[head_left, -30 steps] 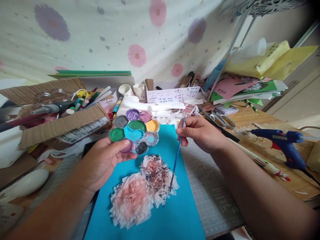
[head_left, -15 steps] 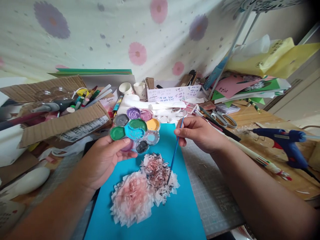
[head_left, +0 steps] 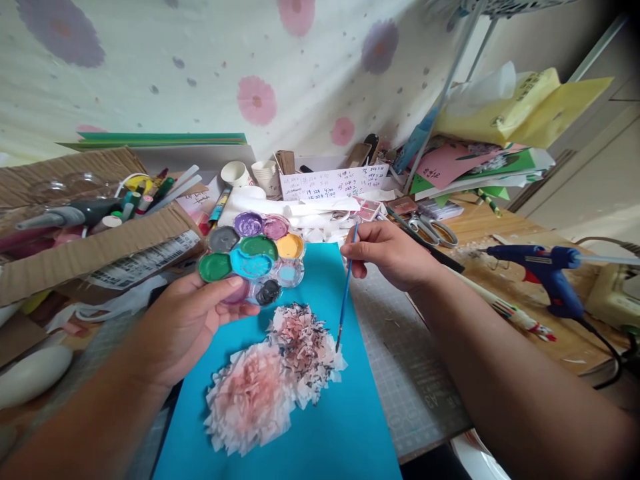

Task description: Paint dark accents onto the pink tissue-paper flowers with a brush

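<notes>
My left hand [head_left: 200,313] grips the lower left edge of a flower-shaped paint palette [head_left: 255,263], whose wells hold purple, pink, grey, green, blue, yellow and black paint. Between the thumb and fingers of my right hand [head_left: 385,253] is a thin blue paintbrush [head_left: 346,293], tip down. Its dark bristles meet the right edge of a crumpled paper flower [head_left: 305,353] that has pink and black-edged petals. Left of that flower lies a larger pale pink and white one [head_left: 253,397]. Both rest on a sheet of blue paper [head_left: 345,427].
A grey cutting mat [head_left: 425,393] lies under the blue paper. To the right are a blue glue gun [head_left: 545,267] and scissors [head_left: 433,230]. At left stands a cardboard box [head_left: 100,267] of markers and tools. Paper cups [head_left: 265,175] and a handwritten card [head_left: 335,183] line the back.
The view has turned slightly right, so most things sit further left. The brush tip has shifted from the inner right part of the black-edged flower out to its right edge.
</notes>
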